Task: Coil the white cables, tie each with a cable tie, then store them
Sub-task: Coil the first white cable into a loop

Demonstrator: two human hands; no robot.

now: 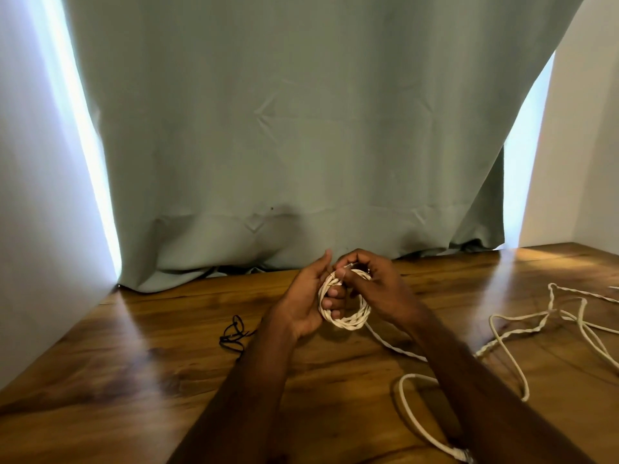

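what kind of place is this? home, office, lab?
Likely a room in a home, though not certain. A wooden table sits against a window hung with a grey-green curtain, daylight showing at its edges. Plain white walls flank it, and no lab or workshop gear is in view.

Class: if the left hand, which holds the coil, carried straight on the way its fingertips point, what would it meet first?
Probably the right hand: the left hand points across the coil towards it. Depth is hard to judge.
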